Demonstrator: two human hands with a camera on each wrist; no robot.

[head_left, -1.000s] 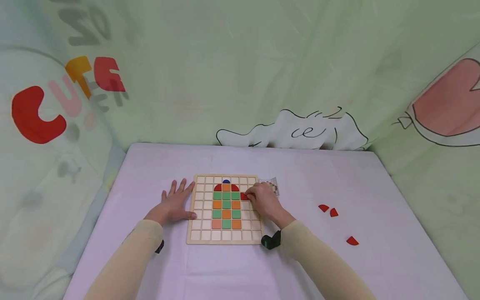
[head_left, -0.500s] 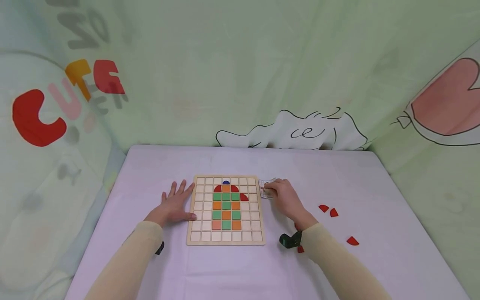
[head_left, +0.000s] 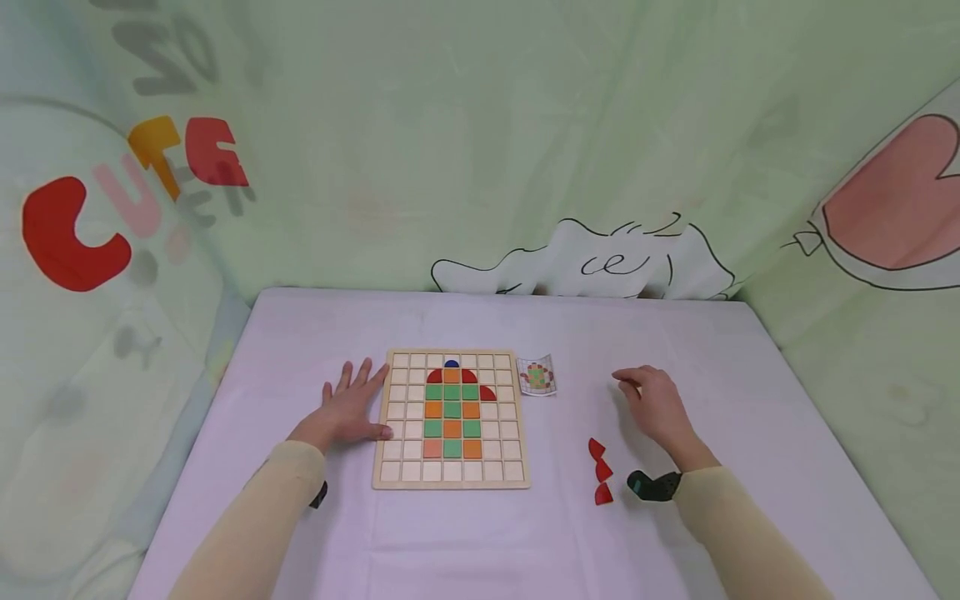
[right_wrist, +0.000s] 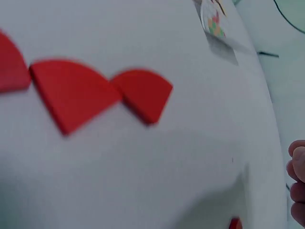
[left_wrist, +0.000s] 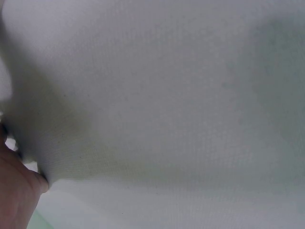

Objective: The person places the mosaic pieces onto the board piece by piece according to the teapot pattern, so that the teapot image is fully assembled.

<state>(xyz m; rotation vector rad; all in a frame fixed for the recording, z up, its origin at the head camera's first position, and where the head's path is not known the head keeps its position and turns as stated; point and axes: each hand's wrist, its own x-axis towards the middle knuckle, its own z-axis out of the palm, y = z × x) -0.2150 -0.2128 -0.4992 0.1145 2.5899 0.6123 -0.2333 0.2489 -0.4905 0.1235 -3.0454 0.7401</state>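
My left hand (head_left: 348, 414) rests with spread fingers at the left edge of the wooden grid board (head_left: 408, 482), its thumb over the frame. Green and orange square tiles (head_left: 452, 409) form a column on the board, topped by a blue piece (head_left: 452, 364). Red quarter-circle pieces flank the top, and another red quarter-circle (head_left: 487, 393) sits to the right. My right hand (head_left: 657, 410) is over the table, right of the board, its fingers loosely bent and nothing visible in them. Close by lie three red quarter-circle pieces (head_left: 603, 471).
A small printed pattern card (head_left: 537, 376) lies against the board's right edge. In the right wrist view another red piece (right_wrist: 235, 223) shows at the bottom. The lilac table (head_left: 450, 550) meets printed cloth walls at the back and sides.
My right hand has left the red piece on the board, passed over the card and moved right. Three red pieces its arm had covered now show, others are hidden. My left hand stays put.
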